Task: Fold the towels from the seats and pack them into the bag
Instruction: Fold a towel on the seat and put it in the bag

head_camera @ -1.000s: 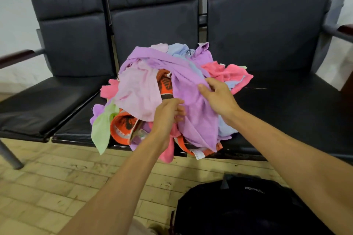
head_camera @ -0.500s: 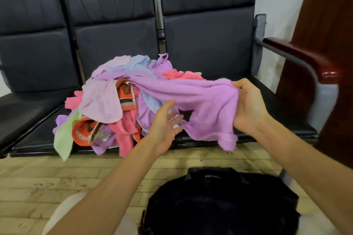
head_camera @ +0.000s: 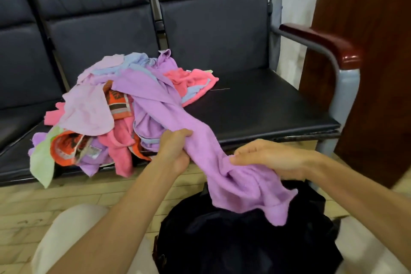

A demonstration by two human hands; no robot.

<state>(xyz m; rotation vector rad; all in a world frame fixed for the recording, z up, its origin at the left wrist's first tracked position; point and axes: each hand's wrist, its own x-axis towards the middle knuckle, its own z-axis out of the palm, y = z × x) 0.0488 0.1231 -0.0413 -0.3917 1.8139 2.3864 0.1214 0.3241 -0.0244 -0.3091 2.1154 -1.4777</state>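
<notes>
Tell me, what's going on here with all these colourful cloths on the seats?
A person is sorting a heap of towels piled on a row of black seats. Both hands hold one purple towel: the left hand grips it near the pile, the right hand holds it further along, and its loose end hangs over a dark bag on the floor. It is not folded yet.

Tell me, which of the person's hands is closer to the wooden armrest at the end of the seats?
The right hand. It holds the purple towel below and left of the wooden armrest. The left hand grips the same towel further left, beside the towel pile.
</notes>
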